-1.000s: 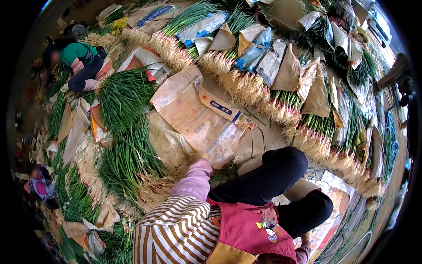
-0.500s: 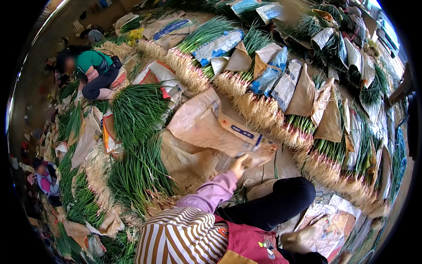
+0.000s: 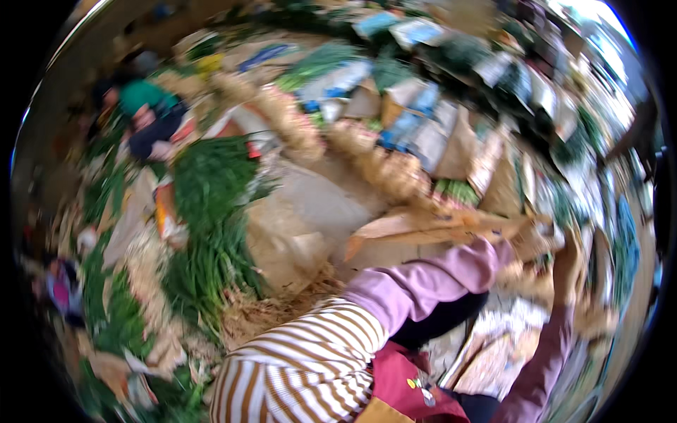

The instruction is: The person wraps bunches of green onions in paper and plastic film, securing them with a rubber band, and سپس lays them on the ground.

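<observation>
My left hand [image 3: 530, 241] is stretched out to the right, closed on one end of a brown paper sack [image 3: 437, 227]. The sack trails leftward from it, seen nearly edge-on and smeared by motion. Close beside, my right hand [image 3: 566, 266] is raised with its fingers pointing away from me. Blur hides whether those fingers hold anything. Both hands are in front of the row of spring onion bundles [image 3: 405, 173], whose pale roots face me. More brown sacking [image 3: 293, 236] lies flat to the left.
A large heap of loose green onions [image 3: 211, 190] lies at my left. Wrapped bundles [image 3: 493, 141] fill the far and right sides. Printed sheeting [image 3: 504, 345] lies by my bent leg [image 3: 448, 317]. A person in green [image 3: 144, 106] crouches at the far left.
My left hand has swung right, pulling the sack off the flat sacking and across toward the bundles. My right hand has risen from the lower right to meet it. The view is now blurred.
</observation>
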`<action>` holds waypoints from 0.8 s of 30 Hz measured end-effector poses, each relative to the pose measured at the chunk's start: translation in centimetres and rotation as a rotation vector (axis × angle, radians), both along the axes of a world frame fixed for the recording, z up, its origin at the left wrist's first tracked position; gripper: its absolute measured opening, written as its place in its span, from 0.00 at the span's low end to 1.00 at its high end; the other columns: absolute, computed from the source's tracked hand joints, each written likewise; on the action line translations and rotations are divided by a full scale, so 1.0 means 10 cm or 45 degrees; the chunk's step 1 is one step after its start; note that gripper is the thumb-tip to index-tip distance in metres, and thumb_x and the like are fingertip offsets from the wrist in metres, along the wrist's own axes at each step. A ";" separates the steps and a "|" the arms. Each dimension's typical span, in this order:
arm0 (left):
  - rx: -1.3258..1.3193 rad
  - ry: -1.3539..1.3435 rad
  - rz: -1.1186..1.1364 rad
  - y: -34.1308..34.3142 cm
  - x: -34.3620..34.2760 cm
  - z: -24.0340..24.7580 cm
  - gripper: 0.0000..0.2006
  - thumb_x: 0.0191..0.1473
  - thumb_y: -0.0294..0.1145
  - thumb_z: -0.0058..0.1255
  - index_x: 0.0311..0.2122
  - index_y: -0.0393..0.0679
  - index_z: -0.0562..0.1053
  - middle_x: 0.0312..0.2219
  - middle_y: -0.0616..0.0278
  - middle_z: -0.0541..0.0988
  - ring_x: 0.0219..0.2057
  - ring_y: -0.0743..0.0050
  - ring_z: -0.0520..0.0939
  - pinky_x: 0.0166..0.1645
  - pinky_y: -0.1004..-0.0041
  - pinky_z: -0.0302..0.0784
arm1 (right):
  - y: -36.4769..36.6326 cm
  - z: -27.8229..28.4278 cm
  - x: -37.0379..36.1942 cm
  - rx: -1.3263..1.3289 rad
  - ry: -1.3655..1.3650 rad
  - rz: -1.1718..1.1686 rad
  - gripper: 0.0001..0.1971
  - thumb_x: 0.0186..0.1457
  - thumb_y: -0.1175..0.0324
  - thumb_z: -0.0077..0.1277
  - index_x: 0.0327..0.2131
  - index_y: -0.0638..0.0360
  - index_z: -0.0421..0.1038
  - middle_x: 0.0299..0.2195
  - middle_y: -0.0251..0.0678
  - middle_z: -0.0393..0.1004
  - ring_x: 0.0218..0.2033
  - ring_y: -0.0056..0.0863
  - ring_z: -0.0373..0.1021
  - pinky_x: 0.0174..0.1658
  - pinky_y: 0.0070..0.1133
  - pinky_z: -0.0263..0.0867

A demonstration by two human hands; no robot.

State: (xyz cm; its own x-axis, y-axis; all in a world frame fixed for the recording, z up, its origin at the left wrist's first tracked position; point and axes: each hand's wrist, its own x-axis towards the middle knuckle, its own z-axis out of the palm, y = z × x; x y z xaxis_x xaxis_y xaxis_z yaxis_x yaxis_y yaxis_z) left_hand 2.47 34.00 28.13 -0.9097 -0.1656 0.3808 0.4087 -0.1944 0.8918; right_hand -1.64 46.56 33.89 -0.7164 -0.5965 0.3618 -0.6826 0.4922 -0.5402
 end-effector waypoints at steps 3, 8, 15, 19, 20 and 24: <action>0.086 -0.138 -0.350 0.03 0.11 0.07 0.17 0.51 0.34 0.48 0.45 0.38 0.68 0.41 0.62 0.71 0.38 0.77 0.73 0.41 0.80 0.69 | 0.73 0.15 -0.61 0.167 0.725 -0.216 0.22 0.38 0.84 0.39 0.41 0.61 0.68 0.38 0.48 0.70 0.41 0.45 0.67 0.41 0.30 0.64; -0.170 -0.224 -0.615 0.45 0.51 0.09 0.12 0.50 0.31 0.48 0.40 0.38 0.72 0.32 0.67 0.75 0.37 0.81 0.73 0.43 0.79 0.67 | 2.22 1.01 -0.18 -0.275 0.695 -0.727 0.10 0.51 0.75 0.43 0.38 0.60 0.71 0.33 0.40 0.74 0.33 0.21 0.70 0.36 0.18 0.64; -0.088 -0.554 -0.991 1.13 0.62 0.15 0.10 0.52 0.30 0.46 0.40 0.39 0.72 0.35 0.64 0.76 0.37 0.81 0.74 0.43 0.79 0.67 | 4.17 0.12 1.71 0.262 0.714 -0.936 0.13 0.41 0.83 0.45 0.34 0.61 0.71 0.33 0.38 0.73 0.37 0.30 0.68 0.42 0.23 0.63; -0.387 -0.513 -0.936 1.13 0.59 0.17 0.11 0.52 0.32 0.46 0.39 0.40 0.72 0.35 0.64 0.76 0.37 0.79 0.75 0.43 0.77 0.69 | 4.68 -1.06 2.48 0.426 0.526 -1.136 0.08 0.42 0.76 0.44 0.29 0.59 0.71 0.29 0.41 0.72 0.34 0.37 0.67 0.40 0.27 0.61; -0.370 -0.581 -0.924 1.16 0.56 0.18 0.11 0.52 0.33 0.46 0.39 0.40 0.72 0.36 0.63 0.76 0.38 0.77 0.76 0.44 0.77 0.69 | 4.82 -1.28 2.66 0.453 0.409 -1.154 0.08 0.42 0.74 0.43 0.28 0.58 0.71 0.28 0.41 0.72 0.34 0.38 0.67 0.40 0.27 0.60; -0.420 -0.605 -0.737 1.32 0.35 0.35 0.11 0.52 0.33 0.46 0.38 0.40 0.72 0.36 0.58 0.76 0.38 0.71 0.76 0.44 0.73 0.70 | 5.22 -2.44 3.19 0.453 0.222 -1.315 0.06 0.39 0.71 0.46 0.26 0.57 0.71 0.26 0.40 0.71 0.34 0.36 0.65 0.39 0.27 0.59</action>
State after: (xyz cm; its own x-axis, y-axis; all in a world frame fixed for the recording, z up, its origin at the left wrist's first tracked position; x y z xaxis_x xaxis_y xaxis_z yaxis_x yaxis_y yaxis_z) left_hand 5.96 47.20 31.59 -0.8934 0.4330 -0.1197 -0.1116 0.0442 0.9928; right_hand 30.22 98.80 9.53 -0.8856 0.1691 0.4325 0.0932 0.9771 -0.1913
